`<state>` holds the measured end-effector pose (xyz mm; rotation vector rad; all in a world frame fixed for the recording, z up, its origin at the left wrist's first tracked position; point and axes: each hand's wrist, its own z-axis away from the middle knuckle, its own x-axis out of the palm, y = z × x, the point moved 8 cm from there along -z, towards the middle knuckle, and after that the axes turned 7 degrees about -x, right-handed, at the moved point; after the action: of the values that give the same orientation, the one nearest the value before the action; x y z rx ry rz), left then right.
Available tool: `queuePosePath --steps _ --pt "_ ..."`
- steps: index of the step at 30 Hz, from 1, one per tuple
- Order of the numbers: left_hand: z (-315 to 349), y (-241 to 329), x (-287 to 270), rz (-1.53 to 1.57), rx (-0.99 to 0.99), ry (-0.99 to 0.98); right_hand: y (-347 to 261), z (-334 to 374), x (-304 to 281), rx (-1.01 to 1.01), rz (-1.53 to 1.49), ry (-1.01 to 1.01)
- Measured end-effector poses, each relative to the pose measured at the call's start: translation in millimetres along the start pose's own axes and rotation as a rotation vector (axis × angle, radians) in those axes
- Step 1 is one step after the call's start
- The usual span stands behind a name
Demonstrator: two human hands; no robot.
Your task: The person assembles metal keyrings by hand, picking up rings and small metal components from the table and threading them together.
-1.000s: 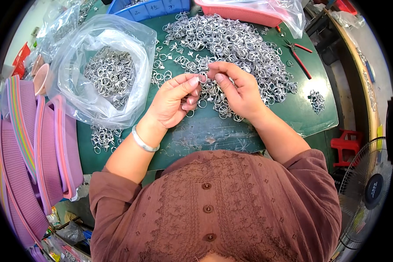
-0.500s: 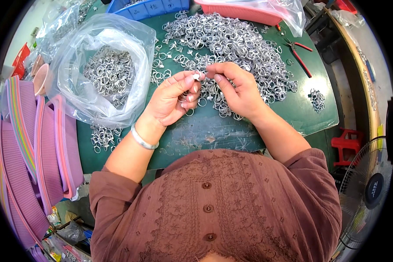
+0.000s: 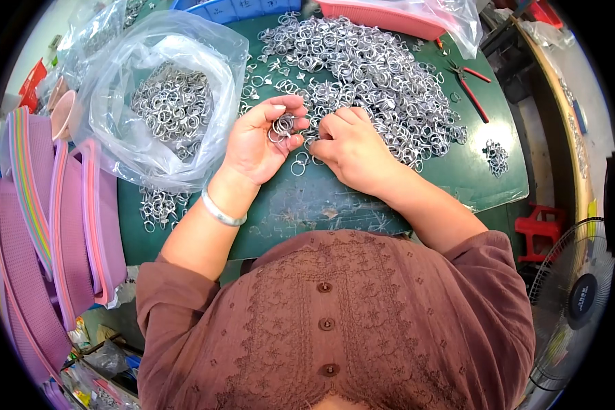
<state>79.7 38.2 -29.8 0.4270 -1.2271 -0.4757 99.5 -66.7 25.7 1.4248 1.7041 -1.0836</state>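
Observation:
Several silver metal rings (image 3: 281, 128) lie in my left hand (image 3: 256, 140), its palm turned up and its fingers curled around them. My right hand (image 3: 348, 145) is at the near edge of a big heap of silver rings (image 3: 362, 61), knuckles up and fingers bent down among the rings. Whatever its fingertips pinch is hidden beneath the hand. A few loose rings (image 3: 298, 164) lie on the green table between the two hands.
A clear plastic bag (image 3: 219, 51) full of rings stands left, with loose rings (image 3: 158, 208) before it. Red-handled pliers (image 3: 473, 96) and a small ring cluster (image 3: 497, 157) lie right. Blue (image 3: 236, 9) and pink (image 3: 383, 20) trays stand behind; purple baskets (image 3: 68, 225) are stacked left.
My hands have come apart. The right one has dropped from the left fingertips to the heap's near edge. My left hand has turned palm up, showing the rings in it.

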Motion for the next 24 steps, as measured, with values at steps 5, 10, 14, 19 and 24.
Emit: queuePosePath --steps 5,10,14,19,24 --pt "3 0 2 -0.206 -0.024 0.115 7 0 -16 -0.002 -0.198 0.205" --pt "8 -2 10 -0.476 -0.05 0.141 13 4 -33 0.074 -0.306 0.344" --pt "14 6 32 -0.847 0.18 0.057 19 8 -37 0.142 -0.41 0.429" --pt "27 14 53 -1.132 0.524 0.024 17 8 -38 0.119 -0.407 0.412" --pt "36 21 64 -1.339 0.756 0.058 12 6 -42 0.075 -0.32 0.398"
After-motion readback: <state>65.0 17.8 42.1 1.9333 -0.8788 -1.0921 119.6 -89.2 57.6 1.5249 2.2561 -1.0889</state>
